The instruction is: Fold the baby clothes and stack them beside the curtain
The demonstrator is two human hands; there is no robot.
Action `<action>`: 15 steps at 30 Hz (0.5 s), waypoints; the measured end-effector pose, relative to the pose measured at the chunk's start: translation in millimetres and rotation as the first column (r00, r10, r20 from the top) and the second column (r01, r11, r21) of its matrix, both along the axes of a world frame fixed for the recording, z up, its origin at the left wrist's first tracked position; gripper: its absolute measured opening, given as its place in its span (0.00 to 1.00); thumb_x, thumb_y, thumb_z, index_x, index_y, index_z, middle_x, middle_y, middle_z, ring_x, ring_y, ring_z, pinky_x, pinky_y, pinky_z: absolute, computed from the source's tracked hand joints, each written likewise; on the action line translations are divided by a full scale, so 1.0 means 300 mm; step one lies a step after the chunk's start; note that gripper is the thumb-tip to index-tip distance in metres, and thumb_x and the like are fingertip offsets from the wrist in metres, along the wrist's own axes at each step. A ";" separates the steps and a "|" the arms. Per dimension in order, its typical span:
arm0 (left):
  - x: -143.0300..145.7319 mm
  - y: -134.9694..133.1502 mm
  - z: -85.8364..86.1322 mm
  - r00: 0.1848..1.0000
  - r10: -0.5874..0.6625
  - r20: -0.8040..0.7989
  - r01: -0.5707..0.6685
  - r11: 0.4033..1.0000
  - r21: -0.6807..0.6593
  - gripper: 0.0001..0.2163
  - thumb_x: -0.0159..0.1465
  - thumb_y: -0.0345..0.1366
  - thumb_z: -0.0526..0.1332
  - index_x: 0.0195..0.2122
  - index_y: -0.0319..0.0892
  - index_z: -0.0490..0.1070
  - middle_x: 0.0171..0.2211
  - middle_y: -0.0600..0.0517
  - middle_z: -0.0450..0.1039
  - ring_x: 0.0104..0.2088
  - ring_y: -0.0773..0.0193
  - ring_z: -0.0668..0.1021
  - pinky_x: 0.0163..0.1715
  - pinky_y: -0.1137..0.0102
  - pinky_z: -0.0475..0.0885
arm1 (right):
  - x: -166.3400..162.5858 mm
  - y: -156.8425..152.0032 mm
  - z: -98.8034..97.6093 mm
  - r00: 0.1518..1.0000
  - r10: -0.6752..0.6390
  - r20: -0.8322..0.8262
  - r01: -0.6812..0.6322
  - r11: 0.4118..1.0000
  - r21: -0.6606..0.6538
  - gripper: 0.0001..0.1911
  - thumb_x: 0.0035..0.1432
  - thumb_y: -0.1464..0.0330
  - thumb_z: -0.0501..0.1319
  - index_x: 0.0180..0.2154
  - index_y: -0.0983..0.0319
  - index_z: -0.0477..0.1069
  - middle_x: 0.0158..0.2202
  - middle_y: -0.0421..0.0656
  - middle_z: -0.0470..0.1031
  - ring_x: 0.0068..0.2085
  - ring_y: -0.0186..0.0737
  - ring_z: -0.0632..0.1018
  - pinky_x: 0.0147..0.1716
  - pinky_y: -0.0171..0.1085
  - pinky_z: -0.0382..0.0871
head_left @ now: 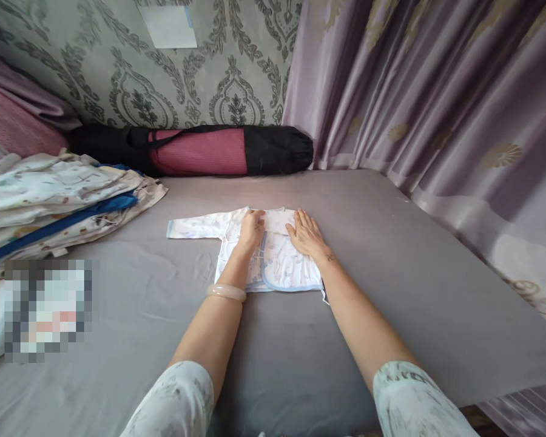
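Observation:
A small white baby shirt with pale blue trim and a faint print lies spread on the grey bed sheet. One sleeve stretches out straight to the left; the other is folded across the upper chest. My left hand, with a pale bangle on its wrist, is closed on the end of that folded sleeve, its fingertips partly hidden. At the shirt's right shoulder, my right hand rests flat on the cloth with its fingers stretched out. A thin tie hangs from the lower right corner.
A stack of folded clothes sits at the left. Along the patterned wall lies a long black and pink bag. Purple curtains hang at the right edge of the bed. A blurred-out item is at the near left.

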State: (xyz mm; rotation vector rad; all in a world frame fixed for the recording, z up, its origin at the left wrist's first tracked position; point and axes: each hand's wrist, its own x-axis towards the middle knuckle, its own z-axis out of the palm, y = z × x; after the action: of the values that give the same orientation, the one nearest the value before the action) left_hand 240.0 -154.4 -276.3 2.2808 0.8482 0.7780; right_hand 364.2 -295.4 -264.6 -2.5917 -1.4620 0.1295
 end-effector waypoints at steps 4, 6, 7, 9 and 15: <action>0.003 0.002 -0.009 0.994 0.011 -0.108 -0.003 0.997 0.075 0.18 0.57 0.24 0.53 0.47 0.34 0.72 0.45 0.41 0.72 0.45 0.57 0.74 0.49 0.64 0.68 | 0.002 0.004 -0.015 1.000 -0.001 0.005 0.001 1.000 -0.002 0.37 0.67 0.55 0.35 0.67 0.75 0.43 0.69 0.54 0.41 0.68 0.48 0.46 0.65 0.44 0.39; 0.002 -0.004 -0.010 0.978 0.035 -0.203 -0.006 0.990 0.143 0.17 0.57 0.23 0.52 0.46 0.34 0.72 0.44 0.41 0.71 0.47 0.56 0.73 0.50 0.63 0.66 | 0.004 0.005 -0.021 1.000 -0.004 0.011 0.005 1.000 -0.011 0.37 0.67 0.55 0.36 0.67 0.75 0.43 0.69 0.54 0.41 0.68 0.48 0.46 0.65 0.44 0.39; 0.001 -0.009 -0.009 0.968 0.054 -0.244 -0.011 0.985 0.173 0.16 0.58 0.23 0.52 0.44 0.35 0.73 0.44 0.40 0.71 0.48 0.55 0.72 0.50 0.61 0.66 | 0.005 0.006 -0.021 1.000 -0.008 0.013 0.008 1.000 -0.019 0.37 0.67 0.55 0.36 0.67 0.75 0.43 0.69 0.54 0.41 0.68 0.48 0.46 0.65 0.44 0.39; -0.004 -0.023 -0.005 0.953 0.092 -0.288 -0.030 0.977 0.212 0.14 0.58 0.23 0.51 0.42 0.36 0.73 0.44 0.38 0.70 0.49 0.50 0.70 0.49 0.56 0.65 | 0.008 0.011 -0.011 1.000 -0.014 0.010 0.014 0.999 -0.046 0.37 0.67 0.55 0.36 0.67 0.75 0.42 0.69 0.53 0.40 0.68 0.47 0.46 0.65 0.43 0.38; -0.034 -0.039 0.043 0.915 0.035 -0.401 0.046 0.981 0.190 0.14 0.61 0.27 0.52 0.46 0.35 0.70 0.47 0.37 0.69 0.50 0.49 0.70 0.51 0.57 0.64 | 0.006 0.052 0.065 1.000 -0.018 -0.008 0.016 0.985 -0.171 0.36 0.67 0.55 0.40 0.66 0.75 0.45 0.69 0.55 0.40 0.68 0.48 0.45 0.65 0.46 0.37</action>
State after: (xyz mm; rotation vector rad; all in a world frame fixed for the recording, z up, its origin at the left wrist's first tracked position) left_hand 229.8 -166.0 -263.3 2.6725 0.9802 0.4014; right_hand 366.1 -279.8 -245.0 -2.7324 -1.4862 0.2766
